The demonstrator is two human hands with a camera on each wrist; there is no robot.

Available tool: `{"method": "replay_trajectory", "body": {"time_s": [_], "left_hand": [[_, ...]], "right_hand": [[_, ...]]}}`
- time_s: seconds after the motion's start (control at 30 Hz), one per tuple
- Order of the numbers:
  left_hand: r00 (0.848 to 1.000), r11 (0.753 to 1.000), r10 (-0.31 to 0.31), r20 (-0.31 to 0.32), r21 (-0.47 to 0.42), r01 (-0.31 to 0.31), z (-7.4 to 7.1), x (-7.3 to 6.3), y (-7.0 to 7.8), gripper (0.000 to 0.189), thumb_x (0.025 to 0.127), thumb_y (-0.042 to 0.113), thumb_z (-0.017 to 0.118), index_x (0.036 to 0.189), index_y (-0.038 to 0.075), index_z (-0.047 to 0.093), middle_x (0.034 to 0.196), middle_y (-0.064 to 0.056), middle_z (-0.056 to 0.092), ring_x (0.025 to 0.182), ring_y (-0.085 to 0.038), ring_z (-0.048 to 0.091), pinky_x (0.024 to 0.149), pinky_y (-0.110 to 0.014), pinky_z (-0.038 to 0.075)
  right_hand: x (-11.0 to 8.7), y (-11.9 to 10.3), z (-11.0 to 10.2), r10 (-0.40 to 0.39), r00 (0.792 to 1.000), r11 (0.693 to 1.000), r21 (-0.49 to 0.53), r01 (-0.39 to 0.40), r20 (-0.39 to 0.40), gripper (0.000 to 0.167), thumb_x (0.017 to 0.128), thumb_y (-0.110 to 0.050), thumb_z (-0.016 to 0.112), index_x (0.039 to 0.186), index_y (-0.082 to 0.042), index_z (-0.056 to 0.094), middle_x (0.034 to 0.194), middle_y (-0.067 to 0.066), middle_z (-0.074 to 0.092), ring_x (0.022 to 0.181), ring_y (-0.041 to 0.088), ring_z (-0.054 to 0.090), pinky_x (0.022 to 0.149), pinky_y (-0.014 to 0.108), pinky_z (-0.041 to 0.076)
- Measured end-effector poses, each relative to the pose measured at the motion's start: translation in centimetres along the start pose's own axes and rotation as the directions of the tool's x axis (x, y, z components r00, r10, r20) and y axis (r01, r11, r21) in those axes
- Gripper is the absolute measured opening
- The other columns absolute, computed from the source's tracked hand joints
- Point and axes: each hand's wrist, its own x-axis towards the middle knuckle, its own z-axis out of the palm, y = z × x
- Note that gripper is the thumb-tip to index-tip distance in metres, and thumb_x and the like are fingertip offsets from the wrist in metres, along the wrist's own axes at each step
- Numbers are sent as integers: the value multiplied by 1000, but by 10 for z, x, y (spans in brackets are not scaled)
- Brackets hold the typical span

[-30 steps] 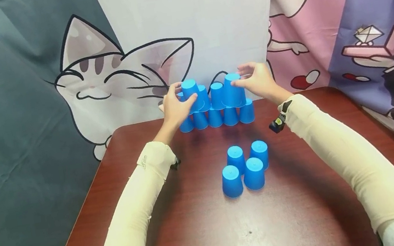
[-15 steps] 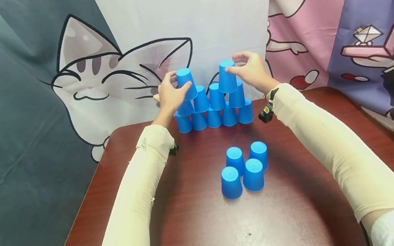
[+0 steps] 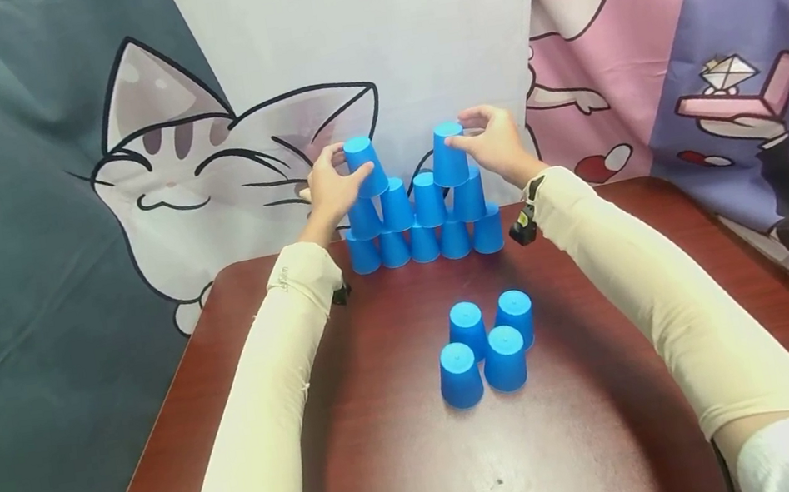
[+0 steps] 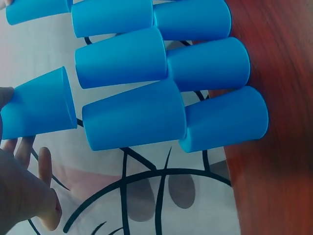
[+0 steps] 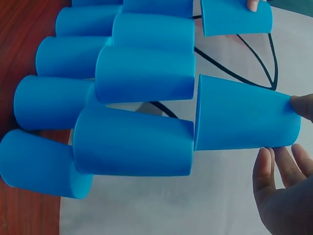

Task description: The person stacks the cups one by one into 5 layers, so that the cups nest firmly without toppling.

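A two-row wall of upside-down blue cups (image 3: 424, 243) stands at the back of the table. Above the upper row's left end, my left hand (image 3: 331, 193) pinches a blue cup (image 3: 366, 173) between thumb and fingers, base up and slightly tilted. In the left wrist view, a gap shows between that held cup (image 4: 41, 107) and the upper-row cup (image 4: 134, 117). My right hand (image 3: 499, 149) grips another blue cup (image 3: 450, 161) the same way, over the right part of the upper row. Its rim (image 5: 197, 112) is right at an upper-row cup's base in the right wrist view.
Several more upside-down blue cups (image 3: 505, 361) stand grouped on the brown table (image 3: 395, 464), nearer to me. Behind the wall of cups hangs a printed cloth (image 3: 440, 29) with cartoon figures.
Both hands have lifted their cups from in front of the upper row to above it. The grouped cups nearer to me stay put; the head view has shifted slightly.
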Motion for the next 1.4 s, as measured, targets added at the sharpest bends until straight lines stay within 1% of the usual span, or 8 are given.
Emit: {"method": "replay_trajectory", "body": {"time_s": [0.1, 0.23, 0.43, 0.67, 0.83, 1.03, 1.2, 1.4], "left_hand": [[1000, 1000, -10, 16, 20, 9, -1, 3, 0, 62, 90, 50, 69, 142, 24, 49, 140, 2, 58, 134, -22, 42, 106, -60, 15], [999, 998, -31, 10, 49, 30, -2, 5, -2, 63, 89, 51, 69, 142, 24, 49, 139, 3, 58, 133, -22, 42, 103, -57, 18], [998, 996, -56, 16, 65, 55, -5, 6, -3, 63, 90, 50, 68, 143, 23, 48, 141, 2, 57, 133, -22, 41, 105, -58, 16], [997, 996, -67, 40, 67, 64, -4, 11, -2, 64, 91, 52, 66, 144, 23, 47, 141, 2, 57, 134, -23, 41, 107, -58, 12], [996, 995, -78, 46, 72, 74, -5, 14, -4, 65, 91, 52, 66, 145, 23, 45, 142, 2, 56, 134, -22, 41, 108, -59, 12], [994, 994, -79, 71, 76, 74, -6, 16, -6, 65, 91, 50, 66, 146, 23, 44, 143, 0, 55, 135, -23, 40, 109, -60, 9], [996, 994, -70, 63, 93, 64, -7, 16, -8, 64, 92, 46, 67, 146, 23, 43, 143, 0, 55, 135, -24, 39, 108, -60, 10], [993, 993, -79, 86, 100, 70, -7, 14, -10, 60, 92, 41, 69, 144, 23, 45, 141, 0, 57, 133, -25, 40, 109, -60, 7]], "right_hand": [[1, 0, 2, 9, 1000, 1000, -4, -9, 3, 57, 91, -31, 73, 139, -6, 53, 141, 9, 57, 127, 25, 56, 102, 37, 47], [3, 2, 4, 9, 1000, 1000, -10, -9, 3, 58, 91, -31, 73, 139, -6, 53, 141, 9, 57, 127, 25, 56, 102, 37, 47], [5, 2, 3, 8, 1000, 1000, -18, -8, 17, 59, 90, -34, 74, 139, -7, 53, 142, 8, 56, 127, 24, 56, 102, 38, 47], [5, 0, -2, 13, 1000, 999, -32, -12, 12, 59, 91, -33, 72, 140, -8, 52, 143, 9, 55, 128, 25, 56, 102, 39, 47], [7, 0, -3, -2, 1000, 1000, -29, 2, 23, 60, 91, -34, 72, 141, -8, 51, 144, 9, 54, 128, 26, 56, 102, 39, 47], [8, 1, -2, -4, 1000, 999, -45, 5, 31, 61, 91, -34, 73, 142, -9, 51, 145, 8, 54, 128, 26, 55, 102, 39, 47], [9, 5, -2, 2, 999, 999, -54, 0, 43, 60, 91, -33, 73, 142, -10, 51, 144, 10, 53, 128, 27, 55, 102, 41, 47], [7, 7, -2, 3, 998, 998, -60, 0, 64, 61, 91, -33, 72, 143, -10, 50, 145, 11, 53, 128, 28, 55, 102, 42, 47]]}}
